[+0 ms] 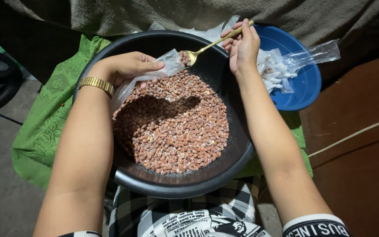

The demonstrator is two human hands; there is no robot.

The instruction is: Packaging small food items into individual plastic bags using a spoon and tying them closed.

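Above the far rim of the wide black round basin (pixel 207 182), the right hand (pixel 243 48) held a slim gold-coloured metal spoon (pixel 213 43) in a closed grip, the fingers wrapped round the upper end of the handle. The left hand (pixel 130 66) pinched the mouth of a small clear plastic bag (pixel 154 74) between thumb and fingers, so that grip was also closed on its item. A gold-coloured link watch (pixel 95 83) sat on the left wrist.

The spoon's long axis ran diagonally from upper right to lower left. Its bowl pointed down-left toward the bag mouth and rested just beside it, loaded with a few nuts.

The bag lay against the heap of reddish-brown coated peanuts (pixel 172 127) filling the basin.

Risks, as judged from this position:
- The bag mouth appeared narrow and slack; a slight misalignment of the spoon bowl could spill nuts back into the basin.
- A loosened pinch could let the mouth collapse.
- The basin rested on the lap over a green lace cloth (pixel 44 127), so a leg shift could tilt it.

A round blue plastic bowl (pixel 305 83) holding spare clear bags (pixel 277 66) stood just beyond the right hand.
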